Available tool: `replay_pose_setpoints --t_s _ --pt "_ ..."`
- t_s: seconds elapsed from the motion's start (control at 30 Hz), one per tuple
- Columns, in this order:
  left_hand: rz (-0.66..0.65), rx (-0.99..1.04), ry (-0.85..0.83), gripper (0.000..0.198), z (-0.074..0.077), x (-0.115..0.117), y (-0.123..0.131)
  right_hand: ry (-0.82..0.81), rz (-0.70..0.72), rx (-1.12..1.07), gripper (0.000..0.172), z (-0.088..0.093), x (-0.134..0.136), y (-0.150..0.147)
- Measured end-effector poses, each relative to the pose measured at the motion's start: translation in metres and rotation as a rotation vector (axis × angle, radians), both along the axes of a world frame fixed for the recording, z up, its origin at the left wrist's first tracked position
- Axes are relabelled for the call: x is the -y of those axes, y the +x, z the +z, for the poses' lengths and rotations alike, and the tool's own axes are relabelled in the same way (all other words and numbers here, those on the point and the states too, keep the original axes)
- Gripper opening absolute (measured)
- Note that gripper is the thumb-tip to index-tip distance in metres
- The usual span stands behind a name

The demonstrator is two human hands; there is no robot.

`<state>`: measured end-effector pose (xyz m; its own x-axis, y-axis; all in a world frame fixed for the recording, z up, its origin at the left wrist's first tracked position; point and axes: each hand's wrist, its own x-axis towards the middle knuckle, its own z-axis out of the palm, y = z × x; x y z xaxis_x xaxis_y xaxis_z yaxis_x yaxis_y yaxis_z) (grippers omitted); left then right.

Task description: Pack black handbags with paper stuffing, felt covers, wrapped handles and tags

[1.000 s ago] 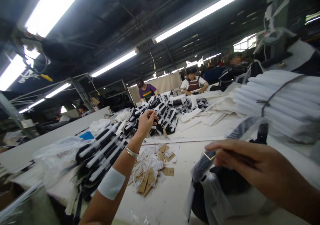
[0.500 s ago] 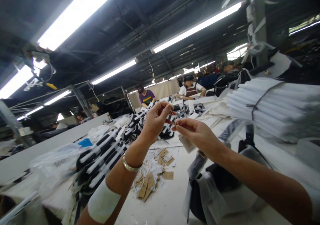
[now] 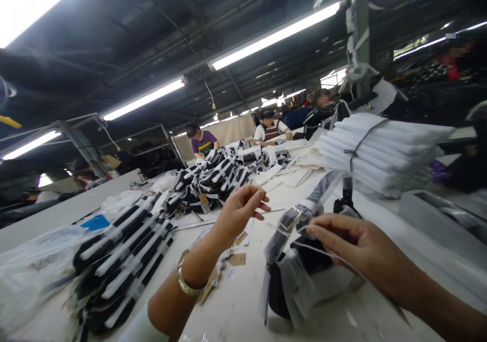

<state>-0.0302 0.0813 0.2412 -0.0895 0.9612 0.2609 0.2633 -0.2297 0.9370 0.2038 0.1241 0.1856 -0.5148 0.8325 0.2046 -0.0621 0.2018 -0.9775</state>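
The right hand [image 3: 357, 243] has its thumb and finger pressed together on a thin white string [image 3: 315, 249]. A string that thin likely needs a pinch, not a whole fist. The string is right at the fingertips, and it hangs across the near side of the black bag [image 3: 279, 296]. The left hand [image 3: 241, 210] is up in the air, to the left of the bag and a bit past it. Its fingers are curled, with the thumb close to them, but I cannot tell if anything is in them.

The bag sits on the white table [image 3: 236, 311], just left of the right hand and lower down. Its strap [image 3: 276, 240] is wrapped in clear plastic, maybe so it won't get scratched. The gold buckle [image 3: 290, 219] is on top of the bag, near the right fingertips, where it seems easy to reach.

Left of the bag lie brown tags [image 3: 238, 259], partly behind the left arm. Farther left are black and white bundles [image 3: 125, 261] in a row. Past the bag on the right is a white stack [image 3: 380, 149], tied with a dark band, probably to keep it neat.
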Motion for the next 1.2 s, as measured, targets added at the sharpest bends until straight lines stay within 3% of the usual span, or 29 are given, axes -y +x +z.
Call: replay_pose_setpoints --t_s 0.17,0.27,0.47,0.67,0.97,1.2 --pt "-0.143 -0.066 -0.281 0.034 -0.055 -0.012 -0.022 0.071 -0.036 0.185 0.018 -0.04 0.0 0.004" --pt "-0.283 -0.078 -0.377 0.03 -0.073 -0.017 -0.021 0.11 -0.036 0.185 0.025 -0.048 0.002 -0.01" --pt "-0.443 -0.053 -0.467 0.04 -0.079 -0.032 -0.016 0.159 -0.114 0.179 0.037 -0.052 0.005 -0.036" --pt "-0.417 0.043 -0.473 0.036 -0.086 -0.035 -0.016 0.208 -0.159 0.161 0.036 -0.059 0.003 -0.042" --pt "-0.165 0.465 -0.289 0.026 -0.1 0.01 -0.041 0.068 0.003 0.163 0.055 -0.089 0.015 -0.023" --pt "-0.114 0.783 -0.119 0.022 -0.117 0.044 -0.023 0.023 0.025 0.16 0.056 -0.102 0.022 -0.014"
